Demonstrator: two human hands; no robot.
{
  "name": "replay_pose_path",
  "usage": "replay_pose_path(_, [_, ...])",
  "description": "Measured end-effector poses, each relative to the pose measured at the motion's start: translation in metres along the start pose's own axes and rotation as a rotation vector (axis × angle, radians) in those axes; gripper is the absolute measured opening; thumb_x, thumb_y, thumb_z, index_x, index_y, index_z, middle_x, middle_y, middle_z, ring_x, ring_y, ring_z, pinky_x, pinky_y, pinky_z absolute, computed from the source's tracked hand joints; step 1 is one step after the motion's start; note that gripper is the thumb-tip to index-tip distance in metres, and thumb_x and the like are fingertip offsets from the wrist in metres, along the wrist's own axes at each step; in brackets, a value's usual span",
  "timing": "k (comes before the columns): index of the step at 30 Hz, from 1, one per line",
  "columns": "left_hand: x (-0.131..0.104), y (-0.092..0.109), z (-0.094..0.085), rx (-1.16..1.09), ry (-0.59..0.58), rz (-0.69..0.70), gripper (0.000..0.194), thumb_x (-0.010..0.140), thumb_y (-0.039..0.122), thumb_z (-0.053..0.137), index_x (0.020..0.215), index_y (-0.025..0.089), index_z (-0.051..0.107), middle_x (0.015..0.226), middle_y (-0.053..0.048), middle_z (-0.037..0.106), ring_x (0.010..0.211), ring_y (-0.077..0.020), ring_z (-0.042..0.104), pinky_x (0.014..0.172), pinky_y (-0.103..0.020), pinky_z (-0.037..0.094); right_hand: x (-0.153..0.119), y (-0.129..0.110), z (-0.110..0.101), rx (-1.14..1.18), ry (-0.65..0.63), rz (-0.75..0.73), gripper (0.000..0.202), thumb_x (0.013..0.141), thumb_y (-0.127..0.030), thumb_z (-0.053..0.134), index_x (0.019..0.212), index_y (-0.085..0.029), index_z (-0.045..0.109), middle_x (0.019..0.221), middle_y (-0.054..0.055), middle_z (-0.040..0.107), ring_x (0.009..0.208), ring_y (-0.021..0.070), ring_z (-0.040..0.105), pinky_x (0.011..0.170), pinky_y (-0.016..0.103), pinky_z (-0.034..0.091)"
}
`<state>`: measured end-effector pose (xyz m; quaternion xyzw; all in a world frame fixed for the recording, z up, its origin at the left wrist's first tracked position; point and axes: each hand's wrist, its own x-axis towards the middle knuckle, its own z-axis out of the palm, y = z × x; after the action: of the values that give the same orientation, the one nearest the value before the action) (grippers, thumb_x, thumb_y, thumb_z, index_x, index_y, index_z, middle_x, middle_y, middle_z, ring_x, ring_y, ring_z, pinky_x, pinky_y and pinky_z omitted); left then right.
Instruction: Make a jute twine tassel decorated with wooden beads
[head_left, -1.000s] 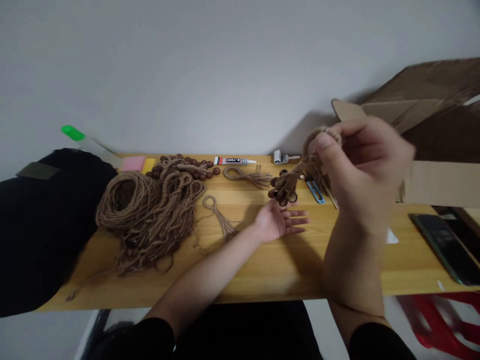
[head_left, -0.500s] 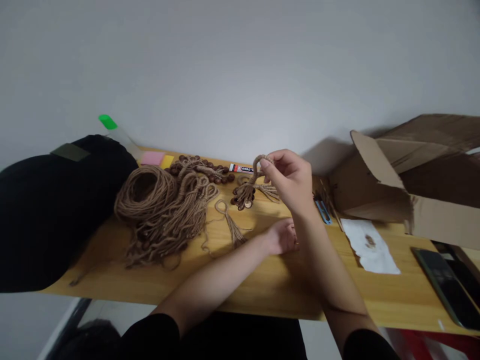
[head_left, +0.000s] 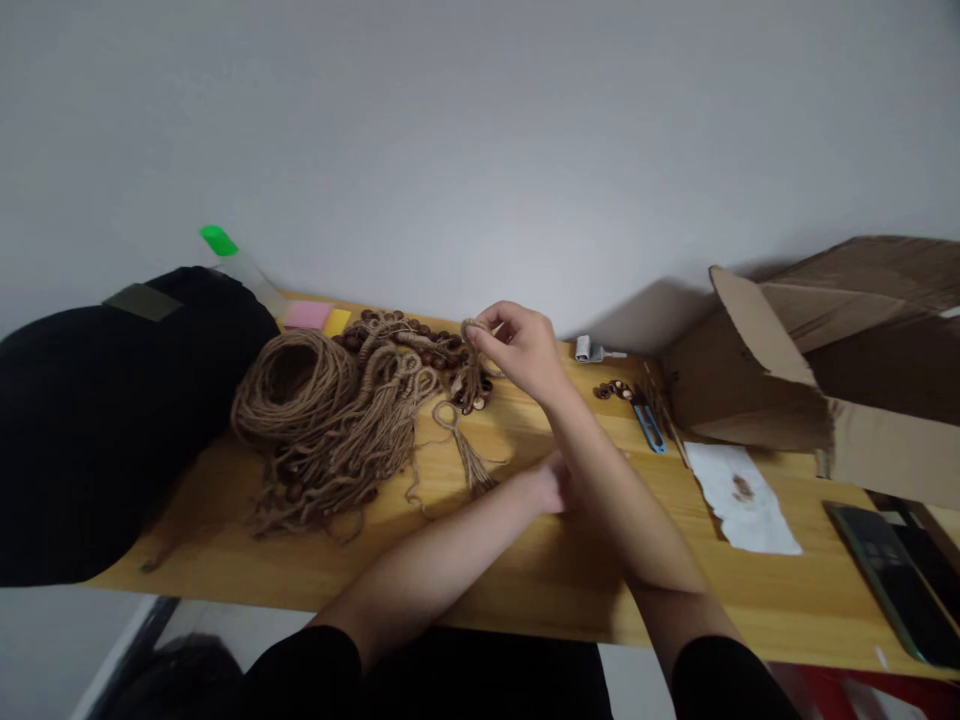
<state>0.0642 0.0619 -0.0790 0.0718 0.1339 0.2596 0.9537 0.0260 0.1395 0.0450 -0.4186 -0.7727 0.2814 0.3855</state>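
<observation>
My right hand (head_left: 519,340) pinches the top of a brown cord tassel (head_left: 472,380), whose strands hang down with dark beads at their ends. It is held up at the right side of a heap of cord tassels (head_left: 375,430) strung with brown beads. Low over the table, my left hand (head_left: 555,485) passes under my right forearm, which hides its fingers. A looped cord piece (head_left: 465,450) with loose strands lies on the wood between my left wrist and the heap. Behind the heap's near part sits a coil of brown cord (head_left: 289,375).
Blue thread snips (head_left: 649,425) lie beside several beads (head_left: 611,390) on the right. Further right are a white tissue (head_left: 742,500) with a brown stain, a phone (head_left: 889,580) and an open cardboard box (head_left: 757,370). A black bag-like object (head_left: 127,420) covers the table's left end.
My right hand has moved left with the tassel, toward the heap. The beads and a small white item on the right have come into view. My left hand is now more hidden behind my right forearm.
</observation>
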Motion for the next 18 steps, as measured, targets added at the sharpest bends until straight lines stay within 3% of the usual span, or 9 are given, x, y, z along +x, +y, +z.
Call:
replay_pose_path(14, [0.0,0.001,0.0,0.023,0.019,-0.002,0.027,0.085,0.033,0.057,0.089,0.009,0.067,0.08,-0.011,0.07,0.074,-0.0194,0.064,0.08,-0.033,0.044,0.022,0.006,0.013,-0.247,0.074,0.112,0.011,0.077,-0.027,0.058,0.071,-0.019,0.061,0.071,0.0,0.065,0.066,0.0151,0.058,0.068,0.029,0.042])
replay_pose_path(18, [-0.003,0.001,0.004,0.023,0.052,-0.008,0.027,0.087,0.033,0.055,0.089,0.009,0.067,0.079,-0.011,0.07,0.073,-0.0195,0.063,0.08,-0.034,0.043,0.026,0.01,0.018,-0.281,0.052,0.162,0.01,0.078,-0.025,0.058,0.079,-0.018,0.064,0.075,0.002,0.067,0.07,0.0164,0.06,0.072,0.031,0.045])
